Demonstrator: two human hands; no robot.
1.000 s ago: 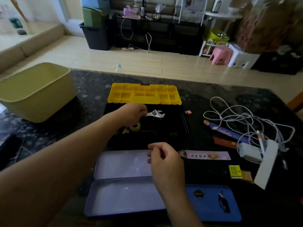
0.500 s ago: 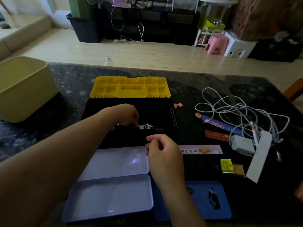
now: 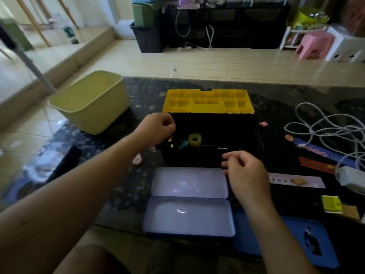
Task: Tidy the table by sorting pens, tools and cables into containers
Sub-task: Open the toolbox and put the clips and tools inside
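Dark speckled stone makes up the table (image 3: 296, 99), with a tiled floor and low shelving beyond its far edge. At the middle stands a black toolbox (image 3: 227, 131), open, its yellow lid (image 3: 207, 101) folded back on the far side. A roll of tape (image 3: 195, 139) and a few small bright bits lie in its left half; the rest of the inside is too dark to read.

The left hand (image 3: 156, 127) hovers over the toolbox's left rim with its fingers curled. The right hand (image 3: 246, 173) hangs at the box's near right corner, thumb and forefinger drawn close. Blur keeps me from telling whether either holds something small.

Just near of the box an open pencil tin (image 3: 189, 214) lies with both halves bare. A tangle of white cables (image 3: 325, 131) and a charger (image 3: 351, 176) sits at the right, well apart from the yellow-green bin (image 3: 88, 103) at the far left.

The step looks like dropping small items into the toolbox. To do it well, release low inside the walls so that nothing bounces out. The cables will probably snag, so gather the loops and the charger together before carrying them across. No pens are clearly visible.
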